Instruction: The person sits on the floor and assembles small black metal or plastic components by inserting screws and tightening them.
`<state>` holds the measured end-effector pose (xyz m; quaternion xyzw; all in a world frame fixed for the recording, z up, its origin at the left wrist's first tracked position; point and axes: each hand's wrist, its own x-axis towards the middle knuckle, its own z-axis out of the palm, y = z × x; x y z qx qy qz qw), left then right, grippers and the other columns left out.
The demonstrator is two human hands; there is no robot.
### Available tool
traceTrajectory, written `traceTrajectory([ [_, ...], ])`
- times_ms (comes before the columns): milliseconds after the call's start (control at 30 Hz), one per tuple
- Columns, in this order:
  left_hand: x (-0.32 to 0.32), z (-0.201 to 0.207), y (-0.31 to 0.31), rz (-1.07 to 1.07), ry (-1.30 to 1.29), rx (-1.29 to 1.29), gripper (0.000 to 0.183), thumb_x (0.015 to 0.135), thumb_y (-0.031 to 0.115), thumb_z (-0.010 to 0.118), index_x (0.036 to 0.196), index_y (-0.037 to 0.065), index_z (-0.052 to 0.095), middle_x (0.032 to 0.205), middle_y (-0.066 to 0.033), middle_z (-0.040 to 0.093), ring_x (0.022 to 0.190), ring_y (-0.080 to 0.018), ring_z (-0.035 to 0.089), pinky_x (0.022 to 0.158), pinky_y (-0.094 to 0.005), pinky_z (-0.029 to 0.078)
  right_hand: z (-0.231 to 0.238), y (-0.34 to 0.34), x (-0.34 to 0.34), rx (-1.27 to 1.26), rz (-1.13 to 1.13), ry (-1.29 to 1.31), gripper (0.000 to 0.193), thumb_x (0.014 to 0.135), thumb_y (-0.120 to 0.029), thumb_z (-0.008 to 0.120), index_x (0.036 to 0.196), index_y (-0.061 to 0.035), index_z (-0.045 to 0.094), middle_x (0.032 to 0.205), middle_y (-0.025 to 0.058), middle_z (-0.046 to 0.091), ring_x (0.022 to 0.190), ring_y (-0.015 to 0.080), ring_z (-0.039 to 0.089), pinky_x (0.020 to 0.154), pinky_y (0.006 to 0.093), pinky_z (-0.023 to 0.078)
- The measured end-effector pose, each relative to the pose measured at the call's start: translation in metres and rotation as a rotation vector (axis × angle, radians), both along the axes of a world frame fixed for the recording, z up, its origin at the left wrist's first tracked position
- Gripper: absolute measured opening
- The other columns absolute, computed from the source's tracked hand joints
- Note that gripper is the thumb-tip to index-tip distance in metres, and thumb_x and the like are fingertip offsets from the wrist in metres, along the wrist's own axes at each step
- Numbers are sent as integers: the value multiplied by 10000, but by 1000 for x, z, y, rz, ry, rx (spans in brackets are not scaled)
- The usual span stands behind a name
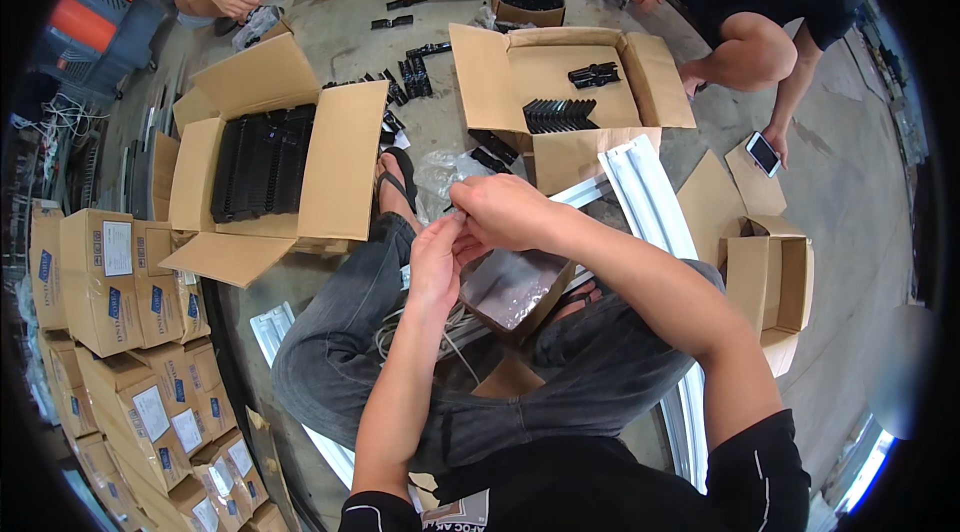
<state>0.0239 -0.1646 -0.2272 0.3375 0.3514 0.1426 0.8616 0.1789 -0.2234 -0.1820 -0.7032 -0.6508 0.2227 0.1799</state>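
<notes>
My left hand (pixel 434 260) and my right hand (pixel 508 216) meet in front of me, above my spread knees. Their fingers are pinched together at the tips. Whatever they hold is too small or too hidden to name. Just below them a small cardboard box (pixel 538 320) with a clear plastic bag (pixel 513 284) in its top stands between my legs. Crumpled clear plastic (pixel 437 175) lies on the floor beyond my left hand.
Open cartons (pixel 345 162) with black parts (pixel 262 164) stand ahead, another carton (pixel 478 82) right of them. White metal rails (pixel 650 202) lie under my legs. Stacked boxes (pixel 100 282) fill the left. Two people squat nearby; one hand holds a phone (pixel 763 154).
</notes>
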Motion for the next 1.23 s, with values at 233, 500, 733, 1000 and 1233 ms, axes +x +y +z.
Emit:
traceTrajectory([
  [233,3,26,3,-30,130,322,327,1006,267,555,1152,-19,613,1038,-126,693,877,-184,686,764,-307,566,3,-2,33,6,-36,-48,179,783,-92,630,937,-1,624,875,221,684,867,401,668,755,495,524],
  [500,50,-23,53,-22,325,441,310,989,248,574,1125,-28,608,1005,-123,683,812,-178,676,699,-286,553,21,0,67,70,-294,44,146,857,-150,586,875,-37,676,857,178,688,843,387,656,753,471,517],
  [733,47,-140,143,-71,665,910,289,951,263,621,1056,-6,638,842,-38,624,688,-127,596,590,-259,494,49,-10,67,126,-224,30,116,856,-141,601,880,-32,634,856,181,674,858,384,644,759,478,506],
  [1000,102,-165,216,-11,809,836,353,902,287,620,1008,-47,664,872,-143,660,803,-232,620,695,-344,466,38,-17,78,191,-225,52,84,841,-104,590,861,-22,591,826,180,652,812,380,648,725,473,515],
  [1233,174,-208,239,-158,1269,1002,520,848,267,596,1239,-74,558,1294,-293,573,1180,-430,572,1040,-461,436,52,-37,97,10,-150,-3,262,734,-117,699,967,-51,598,930,178,659,836,351,681,747,464,545],
])
